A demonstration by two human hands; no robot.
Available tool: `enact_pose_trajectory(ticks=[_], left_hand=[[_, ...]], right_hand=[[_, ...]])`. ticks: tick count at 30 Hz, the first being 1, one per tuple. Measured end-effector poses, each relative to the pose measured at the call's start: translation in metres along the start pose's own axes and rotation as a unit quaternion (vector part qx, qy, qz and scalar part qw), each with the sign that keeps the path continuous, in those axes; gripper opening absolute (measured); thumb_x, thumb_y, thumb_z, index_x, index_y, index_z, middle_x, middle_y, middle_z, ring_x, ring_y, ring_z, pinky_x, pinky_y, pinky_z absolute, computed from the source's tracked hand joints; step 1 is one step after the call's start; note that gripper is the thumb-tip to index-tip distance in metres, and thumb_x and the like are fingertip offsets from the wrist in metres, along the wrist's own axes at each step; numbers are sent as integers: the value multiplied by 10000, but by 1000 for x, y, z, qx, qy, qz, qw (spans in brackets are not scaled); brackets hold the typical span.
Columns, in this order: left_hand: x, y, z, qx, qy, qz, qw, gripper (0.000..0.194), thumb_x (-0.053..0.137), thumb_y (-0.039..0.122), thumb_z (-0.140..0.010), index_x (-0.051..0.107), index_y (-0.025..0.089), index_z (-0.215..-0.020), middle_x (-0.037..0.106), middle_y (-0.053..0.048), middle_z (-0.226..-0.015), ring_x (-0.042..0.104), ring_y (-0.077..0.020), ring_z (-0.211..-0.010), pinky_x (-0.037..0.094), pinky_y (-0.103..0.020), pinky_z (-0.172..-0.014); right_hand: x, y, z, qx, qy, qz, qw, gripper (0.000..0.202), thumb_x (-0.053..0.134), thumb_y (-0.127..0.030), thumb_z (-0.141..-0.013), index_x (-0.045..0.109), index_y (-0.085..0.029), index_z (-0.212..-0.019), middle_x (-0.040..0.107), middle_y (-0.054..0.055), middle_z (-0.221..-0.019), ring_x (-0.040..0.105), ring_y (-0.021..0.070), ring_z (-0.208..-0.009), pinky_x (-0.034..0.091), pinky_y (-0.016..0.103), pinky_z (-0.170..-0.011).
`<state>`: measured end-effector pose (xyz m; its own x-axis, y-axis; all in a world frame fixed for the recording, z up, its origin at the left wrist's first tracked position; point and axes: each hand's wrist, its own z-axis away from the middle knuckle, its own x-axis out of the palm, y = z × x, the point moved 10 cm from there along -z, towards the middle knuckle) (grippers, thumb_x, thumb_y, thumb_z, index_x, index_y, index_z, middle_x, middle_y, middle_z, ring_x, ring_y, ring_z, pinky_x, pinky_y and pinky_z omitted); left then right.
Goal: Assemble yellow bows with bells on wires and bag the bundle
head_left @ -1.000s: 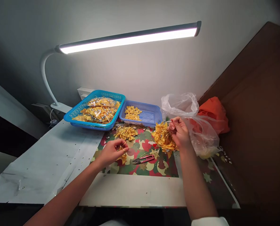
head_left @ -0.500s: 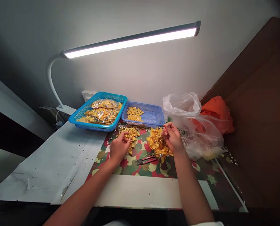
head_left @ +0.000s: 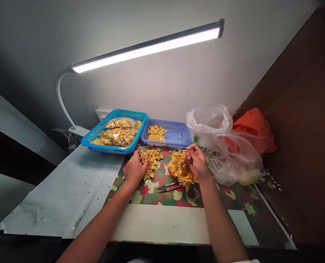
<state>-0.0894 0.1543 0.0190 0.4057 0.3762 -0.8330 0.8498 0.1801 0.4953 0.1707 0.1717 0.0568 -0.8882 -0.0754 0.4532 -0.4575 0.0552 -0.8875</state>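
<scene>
A loose pile of yellow artificial flowers [head_left: 153, 162] with silvery beads lies on the patterned sheet. My left hand [head_left: 134, 170] is at its left edge, fingers curled in among the petals; what they grip is hidden. Between the thumb and fingers of my right hand [head_left: 197, 162] a thin pale strip [head_left: 182, 150] is pinched, its end pointing left. Just under and left of that hand sits a gathered bunch of yellow flowers [head_left: 181, 168], with gold wire stems showing in its middle. Small thread snips [head_left: 169, 187] rest in front of the bunch, blades pointing left.
Behind the left hand stands a blue basket [head_left: 89, 140] of bagged yellow flowers. A purple-blue basket [head_left: 180, 128] beside it holds loose yellow petals. Clear plastic bags [head_left: 210, 122] and an orange bag [head_left: 260, 128] crowd the right. A lit lamp [head_left: 148, 49] hangs above.
My left hand has shifted a little left, from over the flower pile to its left edge. My right hand stays pinched near the bunch, and more of the pale strip shows. The view has tilted slightly.
</scene>
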Motion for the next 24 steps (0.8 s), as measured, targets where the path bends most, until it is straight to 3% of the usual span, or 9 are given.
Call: enact_pose_trajectory(ticks=[3, 6, 10, 14, 18, 24], left_hand=[[2, 5, -6, 24, -4, -2, 1000, 194, 539, 342, -852, 642, 215, -956, 701, -103, -945, 656, -286, -803, 390, -317, -574], [-1, 12, -7, 67, 0, 11, 998, 101, 557, 283, -812, 622, 219, -769, 667, -77, -886, 634, -265, -815, 422, -314, -605], [-16, 16, 2, 127, 31, 49, 990, 21, 584, 232, -765, 603, 221, -763, 629, -69, -907, 600, -259, -928, 474, -344, -811], [-28, 6, 12, 142, 60, 83, 985, 39, 558, 225, -785, 594, 210, -782, 623, -98, -1026, 591, -261, -1017, 457, -378, -938], [-20, 0, 9, 137, 46, 95, 985, 59, 554, 220, -779, 611, 204, -789, 630, -123, -1181, 590, -280, -1087, 464, -395, -949], [-5, 2, -7, 117, 26, 85, 989, 91, 564, 230, -764, 652, 208, -763, 712, -97, -1064, 603, -295, -961, 475, -407, -860]], right_hand=[[0, 1, 0, -2, 0, -1, 1000, 406, 816, -491, -644, 535, -202, -699, 405, -82, -536, 340, 54, -492, 344, 168, -483], [0, 1, 0, -6, 0, 1, 1000, 411, 815, -494, -641, 530, -204, -694, 406, -81, -532, 338, 57, -491, 333, 171, -476], [0, 0, 0, -7, -2, 4, 1000, 408, 812, -499, -641, 535, -206, -701, 402, -80, -526, 337, 62, -488, 327, 179, -467], [0, 0, 1, -4, -2, 3, 1000, 410, 815, -501, -637, 546, -203, -716, 399, -82, -530, 331, 57, -489, 323, 173, -467], [0, 1, 1, 1, -1, 3, 1000, 413, 819, -501, -632, 550, -199, -714, 404, -82, -529, 326, 53, -487, 322, 170, -471], [-1, 3, 1, -1, 1, 4, 1000, 429, 814, -509, -635, 521, -202, -703, 396, -81, -544, 334, 57, -492, 314, 175, -463]])
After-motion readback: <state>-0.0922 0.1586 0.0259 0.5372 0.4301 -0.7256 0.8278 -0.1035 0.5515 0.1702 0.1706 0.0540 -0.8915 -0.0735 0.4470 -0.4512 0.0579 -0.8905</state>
